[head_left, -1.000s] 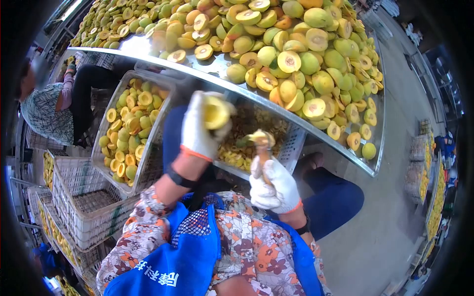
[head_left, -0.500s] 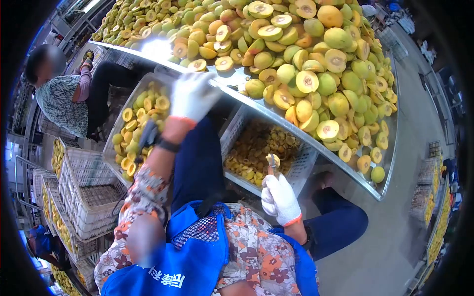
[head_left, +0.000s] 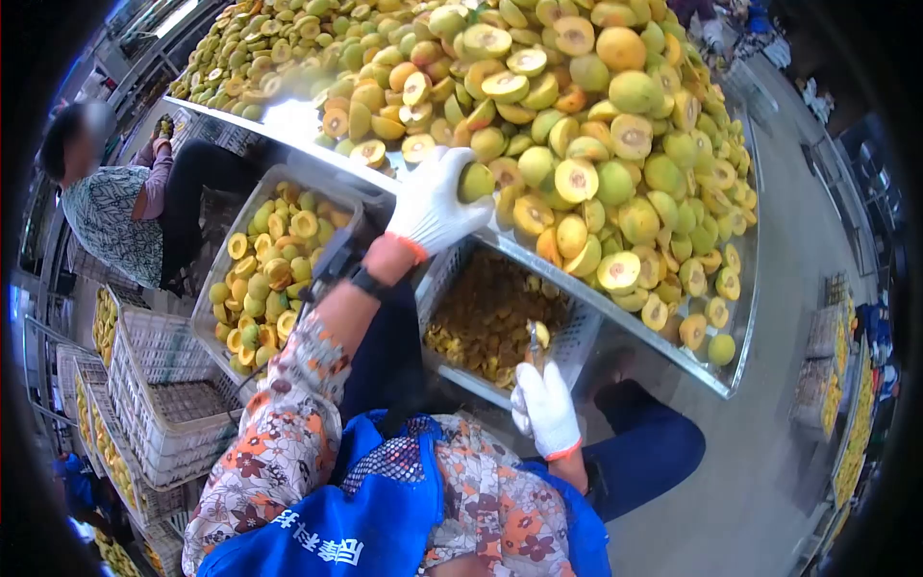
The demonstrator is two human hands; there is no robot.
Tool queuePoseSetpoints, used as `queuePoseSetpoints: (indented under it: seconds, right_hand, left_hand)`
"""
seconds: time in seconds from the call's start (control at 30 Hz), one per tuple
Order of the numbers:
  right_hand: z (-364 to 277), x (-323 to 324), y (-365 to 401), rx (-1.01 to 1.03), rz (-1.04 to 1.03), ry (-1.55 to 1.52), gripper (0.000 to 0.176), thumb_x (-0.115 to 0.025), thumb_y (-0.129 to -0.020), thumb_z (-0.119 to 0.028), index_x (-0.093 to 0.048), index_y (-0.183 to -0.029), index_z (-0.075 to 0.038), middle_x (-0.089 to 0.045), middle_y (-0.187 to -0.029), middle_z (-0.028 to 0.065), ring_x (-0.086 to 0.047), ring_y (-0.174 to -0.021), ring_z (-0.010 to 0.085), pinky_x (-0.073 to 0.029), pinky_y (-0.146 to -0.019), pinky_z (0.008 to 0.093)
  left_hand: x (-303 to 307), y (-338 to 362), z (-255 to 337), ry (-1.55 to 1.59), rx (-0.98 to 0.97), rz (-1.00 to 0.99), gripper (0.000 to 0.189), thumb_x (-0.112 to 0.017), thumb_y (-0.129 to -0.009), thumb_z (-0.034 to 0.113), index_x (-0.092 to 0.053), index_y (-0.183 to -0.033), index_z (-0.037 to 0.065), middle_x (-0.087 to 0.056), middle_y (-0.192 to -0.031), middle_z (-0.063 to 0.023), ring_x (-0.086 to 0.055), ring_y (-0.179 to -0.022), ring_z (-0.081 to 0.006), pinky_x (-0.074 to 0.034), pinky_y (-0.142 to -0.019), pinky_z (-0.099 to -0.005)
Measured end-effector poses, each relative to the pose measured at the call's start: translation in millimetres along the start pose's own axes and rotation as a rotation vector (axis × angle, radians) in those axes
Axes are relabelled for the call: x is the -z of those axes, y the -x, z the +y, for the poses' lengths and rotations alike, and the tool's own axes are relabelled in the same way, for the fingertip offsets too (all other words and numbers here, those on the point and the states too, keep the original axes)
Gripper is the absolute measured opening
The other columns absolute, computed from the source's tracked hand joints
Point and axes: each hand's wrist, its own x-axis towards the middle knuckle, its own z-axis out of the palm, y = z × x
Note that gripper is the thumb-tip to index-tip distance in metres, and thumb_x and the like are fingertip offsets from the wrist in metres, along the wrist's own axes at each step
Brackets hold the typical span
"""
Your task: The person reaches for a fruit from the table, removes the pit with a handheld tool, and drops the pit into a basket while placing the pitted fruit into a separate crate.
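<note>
My left hand [head_left: 435,204], in a white glove, reaches to the near edge of a metal table. Its thumb and fingers curve round a green-yellow peach half [head_left: 476,182] at the edge of the pile. Lower right, my right hand [head_left: 545,408], also gloved, is closed on a short pitting knife [head_left: 535,354] with a brown handle and metal tip. A pale yellow bit of fruit [head_left: 541,335] sits at the tip. Beneath it stands a crate [head_left: 579,348] with pits and fruit scraps [head_left: 471,351]. Halved peaches [head_left: 577,180] are heaped over the tabletop.
The metal table [head_left: 673,363] has a raised rim. Left of my legs is a tub [head_left: 205,322] of peach halves. Stacked white crates [head_left: 159,399] stand further left. Another person [head_left: 120,207] sits at upper left. More fruit-filled crates [head_left: 822,385] stand at far right.
My left hand has moved right and slightly down, from above the tub side onto a peach half at the table edge. My right hand keeps the knife over the scrap crate, slightly lower.
</note>
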Motion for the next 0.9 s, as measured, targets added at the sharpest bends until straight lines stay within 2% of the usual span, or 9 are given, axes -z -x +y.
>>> queuePoseSetpoints:
  seconds: [0.03,0.1,0.23,0.37,0.63,0.73,0.8,0.83,0.9]
  right_hand:
    - [-2,0,0,0.023,-0.013,-0.042,0.015,-0.056,-0.104,-0.023,-0.048,-0.11,-0.012,-0.047,-0.065,-0.0009,-0.043,-0.047,0.0072,-0.032,-0.039,0.0235]
    - [-10,-6,3,0.128,-0.148,-0.088,0.017,-0.054,-0.105,-0.022,-0.048,-0.116,-0.011,-0.048,-0.068,-0.0018,-0.042,-0.048,0.0064,-0.033,-0.042,0.0223]
    - [-19,-17,-4,0.187,-0.178,-0.073,0.019,-0.053,-0.105,-0.027,-0.048,-0.114,-0.012,-0.046,-0.068,-0.0011,-0.039,-0.048,0.006,-0.028,-0.04,0.0221]
    - [-15,-12,-9,0.114,-0.054,-0.133,0.018,-0.053,-0.105,-0.028,-0.049,-0.112,-0.011,-0.045,-0.067,-0.0013,-0.036,-0.044,0.0063,-0.026,-0.039,0.0216]
    - [-26,-18,-5,0.118,-0.125,-0.125,0.019,-0.053,-0.106,-0.028,-0.049,-0.112,-0.01,-0.046,-0.068,-0.0013,-0.038,-0.046,0.0058,-0.028,-0.039,0.0209]
    - [-12,-7,-14,0.072,-0.147,-0.137,0.028,-0.062,-0.1,-0.021,-0.054,-0.124,-0.01,-0.053,-0.076,0.0037,-0.051,-0.053,0.0133,-0.038,-0.043,0.0268]
    - [9,4,-32,0.387,0.058,0.631,0.037,-0.068,-0.088,-0.008,-0.058,-0.123,-0.005,-0.058,-0.091,0.0186,-0.058,-0.063,0.0316,-0.047,-0.052,0.0399]
    - [15,6,-36,0.387,0.056,0.632,0.037,-0.068,-0.088,-0.008,-0.058,-0.123,-0.005,-0.058,-0.091,0.0186,-0.058,-0.063,0.0316,-0.047,-0.052,0.0399]
    - [28,9,-40,0.652,0.078,0.799,0.048,-0.069,-0.076,0.0,-0.06,-0.123,-0.001,-0.055,-0.103,0.0305,-0.058,-0.073,0.0456,-0.05,-0.061,0.0493]
  left_hand:
    - [2,17,8,0.195,-0.03,0.025,0.046,-0.066,-0.081,0.02,-0.059,-0.124,0.004,-0.061,-0.114,-0.0157,-0.061,-0.103,-0.0284,-0.051,-0.087,-0.038]
    - [1,55,27,1.07,0.431,-0.275,0.047,-0.058,-0.087,0.022,-0.057,-0.129,0.001,-0.061,-0.12,-0.0102,-0.059,-0.106,-0.0203,-0.05,-0.088,-0.0328]
    - [-13,97,64,1.403,0.446,-0.307,0.052,-0.051,-0.091,0.034,-0.056,-0.13,0.0,-0.061,-0.123,-0.0106,-0.058,-0.115,-0.0182,-0.05,-0.094,-0.0313]
    - [-3,103,63,1.612,0.664,-0.341,0.058,-0.048,-0.091,0.042,-0.056,-0.13,0.0,-0.061,-0.123,-0.0122,-0.06,-0.115,-0.0208,-0.05,-0.096,-0.0357]
    - [-14,116,61,1.458,0.596,-0.269,0.055,-0.053,-0.089,0.037,-0.056,-0.129,-0.001,-0.062,-0.126,-0.0143,-0.06,-0.117,-0.0231,-0.048,-0.102,-0.0362]
    - [-11,121,60,1.397,0.538,-0.325,0.055,-0.054,-0.091,0.037,-0.056,-0.13,-0.001,-0.061,-0.13,-0.0141,-0.059,-0.12,-0.0223,-0.045,-0.106,-0.0352]
    - [-12,125,60,1.329,0.521,-0.354,0.055,-0.053,-0.091,0.037,-0.056,-0.13,-0.001,-0.061,-0.13,-0.0138,-0.058,-0.121,-0.0218,-0.044,-0.106,-0.0348]
    - [-13,128,59,1.257,0.506,-0.378,0.054,-0.053,-0.092,0.036,-0.056,-0.131,-0.002,-0.061,-0.131,-0.0136,-0.057,-0.122,-0.0214,-0.044,-0.107,-0.0344]
    - [-13,131,60,1.292,0.532,-0.373,0.053,-0.051,-0.092,0.033,-0.056,-0.132,-0.001,-0.061,-0.131,-0.0131,-0.057,-0.122,-0.0209,-0.043,-0.107,-0.0341]
